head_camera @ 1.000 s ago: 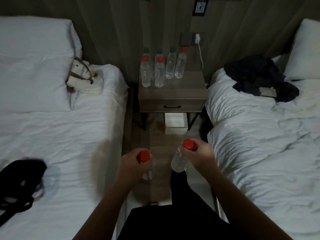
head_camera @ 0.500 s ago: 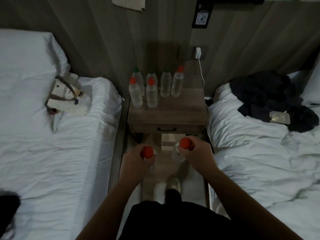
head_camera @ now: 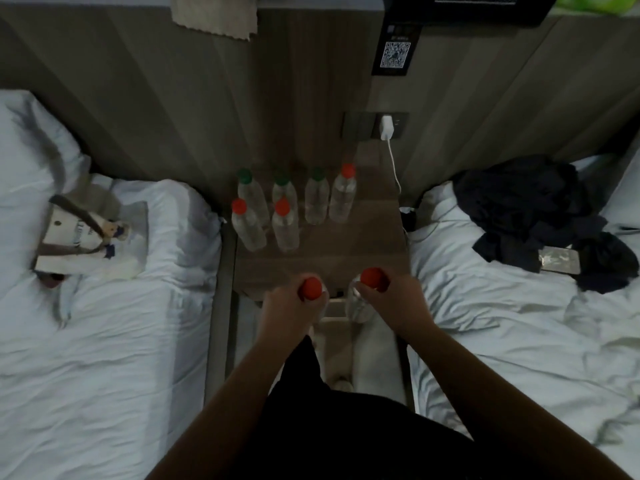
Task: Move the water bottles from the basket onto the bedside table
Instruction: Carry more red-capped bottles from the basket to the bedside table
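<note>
My left hand point(head_camera: 289, 311) grips a clear water bottle with a red cap point(head_camera: 310, 288), its body mostly hidden by my fingers. My right hand point(head_camera: 398, 299) grips a second clear bottle point(head_camera: 358, 301) with a red cap, held just off the front edge of the wooden bedside table point(head_camera: 363, 251). Several clear bottles stand upright at the table's back left: a green-capped row with one red-capped bottle point(head_camera: 343, 194) at its right end, and two red-capped ones point(head_camera: 247, 225) in front. No basket is in view.
White beds flank the table on both sides. A tote bag point(head_camera: 81, 237) lies on the left bed, dark clothes point(head_camera: 540, 216) on the right bed. A white charger point(head_camera: 387, 128) with its cable hangs on the wall behind the table.
I have walked closer to the table; it now fills the middle of the view. Both hands with their bottles have come forward to its front edge.
</note>
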`<action>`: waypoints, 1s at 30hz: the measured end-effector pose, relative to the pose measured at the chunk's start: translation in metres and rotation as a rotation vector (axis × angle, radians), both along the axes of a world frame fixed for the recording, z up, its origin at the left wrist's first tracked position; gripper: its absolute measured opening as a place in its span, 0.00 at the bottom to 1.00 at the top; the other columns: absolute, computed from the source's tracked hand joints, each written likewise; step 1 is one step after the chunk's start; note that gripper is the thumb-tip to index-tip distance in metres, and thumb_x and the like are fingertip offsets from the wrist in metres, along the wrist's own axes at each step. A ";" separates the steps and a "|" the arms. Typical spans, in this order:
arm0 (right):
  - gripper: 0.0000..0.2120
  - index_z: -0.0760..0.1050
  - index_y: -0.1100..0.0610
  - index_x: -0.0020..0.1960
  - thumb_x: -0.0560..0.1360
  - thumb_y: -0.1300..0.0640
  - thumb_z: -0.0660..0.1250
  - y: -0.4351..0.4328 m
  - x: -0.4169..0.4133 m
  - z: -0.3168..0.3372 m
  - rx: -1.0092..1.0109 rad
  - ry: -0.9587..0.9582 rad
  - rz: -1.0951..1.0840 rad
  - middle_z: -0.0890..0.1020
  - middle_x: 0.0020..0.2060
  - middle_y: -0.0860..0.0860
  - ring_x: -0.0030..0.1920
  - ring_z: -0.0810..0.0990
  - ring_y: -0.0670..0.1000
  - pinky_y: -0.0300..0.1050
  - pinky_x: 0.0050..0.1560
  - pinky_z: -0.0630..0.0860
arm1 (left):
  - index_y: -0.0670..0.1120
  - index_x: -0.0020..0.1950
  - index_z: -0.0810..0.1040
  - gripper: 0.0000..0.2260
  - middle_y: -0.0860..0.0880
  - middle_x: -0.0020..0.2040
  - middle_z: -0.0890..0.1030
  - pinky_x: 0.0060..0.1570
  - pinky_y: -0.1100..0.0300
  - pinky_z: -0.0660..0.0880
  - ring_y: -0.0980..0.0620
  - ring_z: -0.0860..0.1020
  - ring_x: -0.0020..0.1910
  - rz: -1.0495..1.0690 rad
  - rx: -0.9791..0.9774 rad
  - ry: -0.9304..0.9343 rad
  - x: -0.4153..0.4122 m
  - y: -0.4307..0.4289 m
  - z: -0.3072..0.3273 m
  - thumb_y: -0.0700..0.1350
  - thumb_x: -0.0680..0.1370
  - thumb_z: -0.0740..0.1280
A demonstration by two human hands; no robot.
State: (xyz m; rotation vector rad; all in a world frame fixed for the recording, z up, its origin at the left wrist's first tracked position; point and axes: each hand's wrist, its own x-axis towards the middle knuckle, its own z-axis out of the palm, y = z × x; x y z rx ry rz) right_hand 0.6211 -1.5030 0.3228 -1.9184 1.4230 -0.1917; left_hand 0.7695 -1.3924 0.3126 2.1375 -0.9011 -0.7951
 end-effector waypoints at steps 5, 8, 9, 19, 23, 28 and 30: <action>0.15 0.78 0.56 0.52 0.70 0.49 0.73 -0.038 0.038 -0.010 0.066 0.007 -0.079 0.80 0.37 0.48 0.38 0.77 0.46 0.38 0.40 0.70 | 0.58 0.46 0.77 0.04 0.58 0.38 0.80 0.41 0.71 0.72 0.63 0.77 0.38 -0.101 0.053 0.005 0.044 -0.052 -0.009 0.50 0.72 0.70; 0.19 0.77 0.58 0.57 0.71 0.48 0.72 -0.062 0.060 -0.020 0.058 0.031 -0.089 0.83 0.47 0.54 0.42 0.76 0.47 0.38 0.43 0.69 | 0.57 0.46 0.77 0.05 0.59 0.38 0.79 0.43 0.68 0.73 0.62 0.77 0.39 -0.142 0.058 0.013 0.068 -0.078 -0.024 0.51 0.72 0.70; 0.20 0.76 0.58 0.58 0.71 0.48 0.72 -0.069 0.067 -0.022 0.070 0.040 -0.096 0.83 0.48 0.54 0.43 0.76 0.48 0.38 0.44 0.69 | 0.56 0.47 0.78 0.06 0.58 0.39 0.80 0.45 0.65 0.74 0.61 0.77 0.40 -0.152 0.060 0.013 0.075 -0.087 -0.029 0.51 0.72 0.70; 0.16 0.73 0.54 0.56 0.71 0.51 0.71 -0.119 0.113 -0.053 0.151 0.045 -0.115 0.82 0.47 0.53 0.46 0.80 0.53 0.43 0.43 0.73 | 0.55 0.52 0.77 0.12 0.52 0.45 0.81 0.46 0.53 0.78 0.51 0.79 0.45 -0.191 0.189 0.003 0.101 -0.142 -0.066 0.55 0.71 0.68; 0.15 0.72 0.54 0.54 0.71 0.50 0.71 -0.130 0.121 -0.063 0.187 0.075 -0.129 0.81 0.45 0.52 0.47 0.80 0.55 0.50 0.47 0.78 | 0.54 0.52 0.76 0.13 0.51 0.42 0.80 0.42 0.54 0.77 0.49 0.78 0.43 -0.172 0.222 -0.028 0.103 -0.156 -0.074 0.57 0.70 0.66; 0.15 0.71 0.55 0.54 0.71 0.52 0.71 -0.139 0.129 -0.073 0.195 0.080 -0.135 0.81 0.45 0.55 0.46 0.81 0.56 0.53 0.47 0.79 | 0.53 0.50 0.77 0.09 0.52 0.40 0.80 0.37 0.61 0.69 0.53 0.75 0.38 -0.128 0.177 -0.058 0.107 -0.169 -0.079 0.55 0.72 0.66; 0.13 0.71 0.54 0.53 0.72 0.53 0.70 -0.142 0.130 -0.075 0.209 0.051 -0.152 0.81 0.43 0.54 0.43 0.81 0.55 0.56 0.46 0.80 | 0.53 0.49 0.77 0.09 0.54 0.39 0.79 0.37 0.62 0.71 0.56 0.75 0.38 -0.124 0.150 -0.065 0.109 -0.172 -0.082 0.55 0.73 0.67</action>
